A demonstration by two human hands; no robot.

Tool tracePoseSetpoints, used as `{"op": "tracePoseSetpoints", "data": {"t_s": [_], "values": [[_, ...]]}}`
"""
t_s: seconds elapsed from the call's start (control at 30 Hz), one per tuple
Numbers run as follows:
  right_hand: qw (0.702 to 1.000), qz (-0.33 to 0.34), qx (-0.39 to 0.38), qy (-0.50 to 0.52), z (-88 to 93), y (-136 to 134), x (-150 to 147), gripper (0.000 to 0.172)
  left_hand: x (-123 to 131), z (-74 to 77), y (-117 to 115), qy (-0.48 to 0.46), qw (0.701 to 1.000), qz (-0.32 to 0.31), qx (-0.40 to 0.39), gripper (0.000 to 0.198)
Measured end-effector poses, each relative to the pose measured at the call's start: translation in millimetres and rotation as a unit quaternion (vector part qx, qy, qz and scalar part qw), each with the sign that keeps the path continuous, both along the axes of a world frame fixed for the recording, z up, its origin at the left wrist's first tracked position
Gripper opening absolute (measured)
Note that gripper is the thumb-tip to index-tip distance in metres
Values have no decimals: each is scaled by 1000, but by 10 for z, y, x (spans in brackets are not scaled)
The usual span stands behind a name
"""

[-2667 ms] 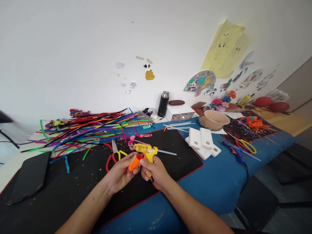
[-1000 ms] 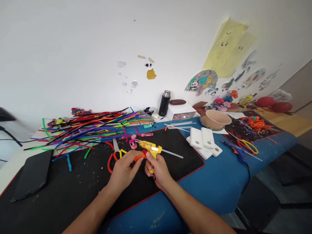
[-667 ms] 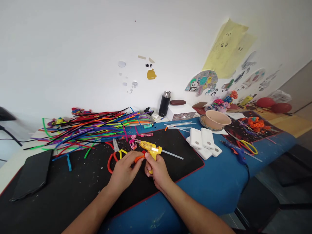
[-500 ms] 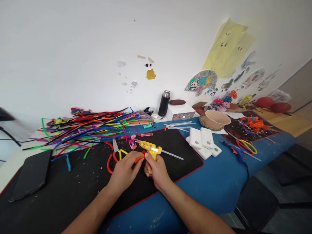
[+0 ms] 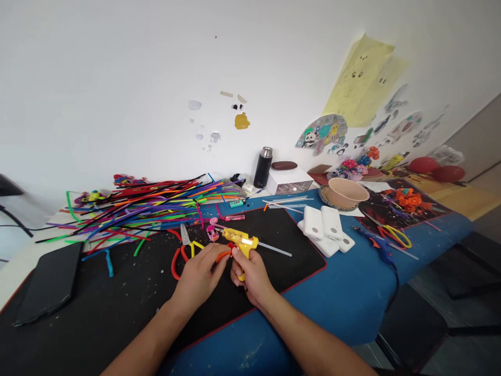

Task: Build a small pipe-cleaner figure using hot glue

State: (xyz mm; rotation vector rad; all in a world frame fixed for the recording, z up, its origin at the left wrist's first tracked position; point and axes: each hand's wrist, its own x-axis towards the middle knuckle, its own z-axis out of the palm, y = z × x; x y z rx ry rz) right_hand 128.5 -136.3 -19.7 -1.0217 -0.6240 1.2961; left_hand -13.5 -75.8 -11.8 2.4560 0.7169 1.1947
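My right hand (image 5: 250, 275) is wrapped round the handle of a yellow hot glue gun (image 5: 239, 241), whose nozzle points left and whose clear glue stick (image 5: 274, 249) juts out to the right. My left hand (image 5: 199, 278) pinches a small orange pipe-cleaner piece (image 5: 223, 255) right at the gun's nozzle end. Both hands hover over the black mat (image 5: 117, 292). A small pink figure (image 5: 213, 233) lies just beyond the gun.
Yellow-and-red scissors (image 5: 183, 249) lie left of my hands. A heap of coloured pipe cleaners (image 5: 144, 206) fills the back left. A dark tablet (image 5: 49, 284) lies far left. White power banks (image 5: 326, 225), a beige bowl (image 5: 346, 190), a black flask (image 5: 262, 167) and a blue glue gun (image 5: 381, 250) stand to the right.
Since 2.7 s ago the hands moved slightly away from me and lower to the mat; the orange piece now shows thinner at the gun's tip. Over the last second almost nothing moved.
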Motion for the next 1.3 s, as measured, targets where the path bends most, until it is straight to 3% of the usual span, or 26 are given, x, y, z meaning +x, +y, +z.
{"op": "tracePoseSetpoints", "data": {"t_s": [0.2, 0.37, 0.57, 0.83, 1.1, 1.2, 1.3], "values": [[1000, -23, 0, -18, -36, 25, -34, 57, 4, -10, -9, -3, 1000, 8, -26, 12], [999, -38, 2, -23, -44, 24, -46, 59, 2, -58, -29, -23, 992, 38, -121, 13], [999, -39, 10, -31, -58, 18, -50, 61, 14, -80, -36, -61, 975, 24, -213, 16], [999, -43, 1, -10, -37, 15, -42, 56, 17, 24, 20, -158, 934, -4, -321, 19], [998, -46, -33, -17, 31, -22, -18, 54, -218, 129, 387, -375, 846, 96, -366, 27], [999, -45, -20, -14, 16, -15, -20, 54, -211, 148, 407, -359, 838, 68, -405, 26], [999, -40, -6, -3, -10, -5, -27, 54, -145, 183, 326, -281, 845, 31, -454, 26]]}}
